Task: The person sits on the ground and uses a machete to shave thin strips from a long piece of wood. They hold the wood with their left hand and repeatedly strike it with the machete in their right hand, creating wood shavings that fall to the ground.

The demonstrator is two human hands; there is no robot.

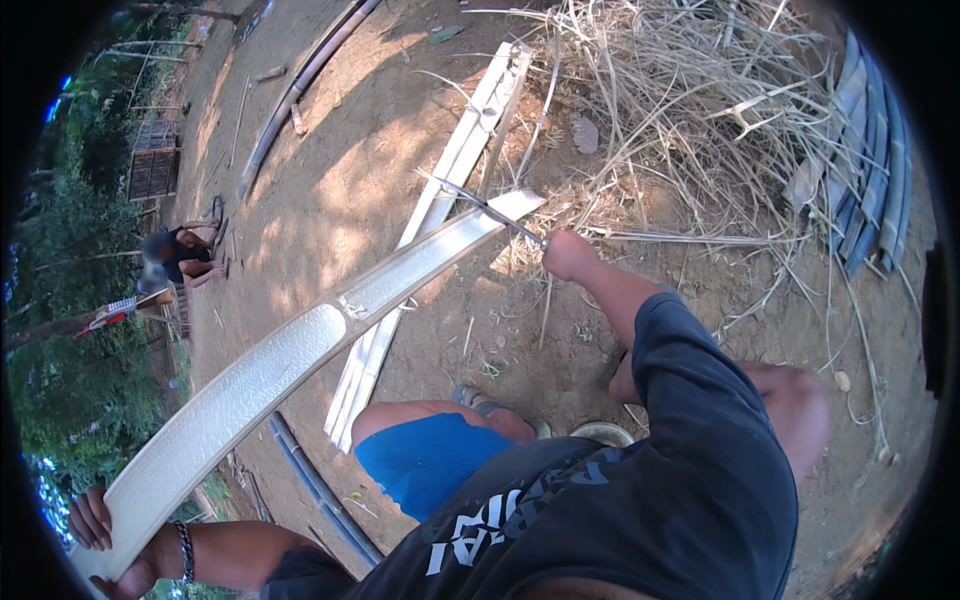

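Observation:
A long split bamboo piece [230, 400] slants from the lower left up to the middle, its pale hollow inner side facing up and a node partway along. At its near lower-left end, my left hand [135, 573] is closed around the edges, fingers on one side and thumb on the other. My right hand [570, 256] is wrapped around the handle of a long thin-bladed knife [480, 205]. The blade lies across the bamboo's far, narrower end; whether it cuts in cannot be made out. Beneath that end rest other split bamboo lengths [362, 380] on the ground.
A heap of bamboo strips and shavings [680, 110] spreads at the upper right, beside several dark poles [880, 150]. Another pole [305, 85] lies at the upper left, one more [320, 490] near my left arm. A person [190, 258] crouches far left.

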